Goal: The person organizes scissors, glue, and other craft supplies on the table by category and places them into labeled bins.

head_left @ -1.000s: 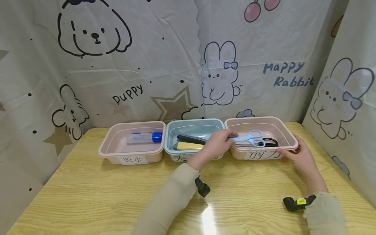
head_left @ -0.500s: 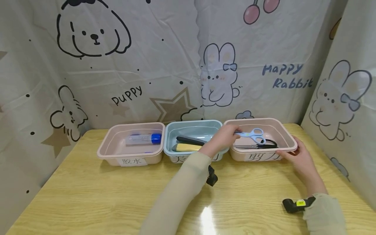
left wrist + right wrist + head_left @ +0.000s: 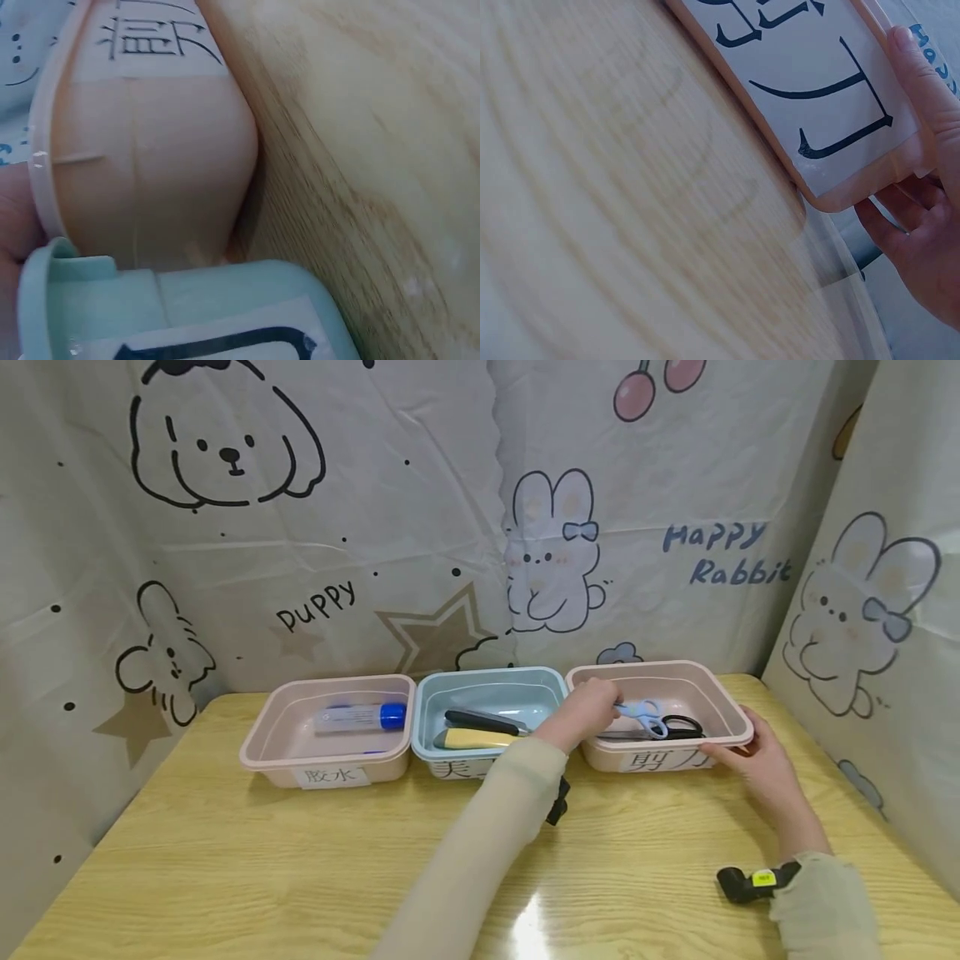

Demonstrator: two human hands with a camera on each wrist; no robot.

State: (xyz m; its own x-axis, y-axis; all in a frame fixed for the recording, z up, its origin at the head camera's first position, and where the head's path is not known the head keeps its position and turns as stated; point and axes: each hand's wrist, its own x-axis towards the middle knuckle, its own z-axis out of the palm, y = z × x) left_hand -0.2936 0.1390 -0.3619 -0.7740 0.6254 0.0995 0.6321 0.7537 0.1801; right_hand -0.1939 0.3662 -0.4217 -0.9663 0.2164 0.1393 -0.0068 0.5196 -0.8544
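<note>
In the head view my left hand [image 3: 594, 708] is over the right-hand pink bin [image 3: 611, 762], pinching light blue scissors [image 3: 634, 710] by the blade end, with the finger loops pointing right. The blades are hidden by the fingers. Black-handled scissors [image 3: 678, 733] lie in the same bin, just under the blue ones. My right hand [image 3: 771, 772] grips this bin's front right corner; in the right wrist view the thumb [image 3: 904, 41] lies along the rim and the fingers curl beneath. In the left wrist view only a sliver of the left hand [image 3: 15, 214] shows beside the bin's rim.
A light blue bin [image 3: 491, 673] in the middle holds a black-handled cutter [image 3: 483, 722] and a yellow cutter [image 3: 474, 740]. The left pink bin [image 3: 255, 758] contains a clear glue tube [image 3: 348, 718] with a blue cap. Printed cloth [image 3: 420, 527] hangs behind the wooden table [image 3: 300, 860].
My left hand has moved right, from beside the middle bin to over the right bin, and the blue scissors have dipped lower into it. The right hand keeps its grip on the bin's corner.
</note>
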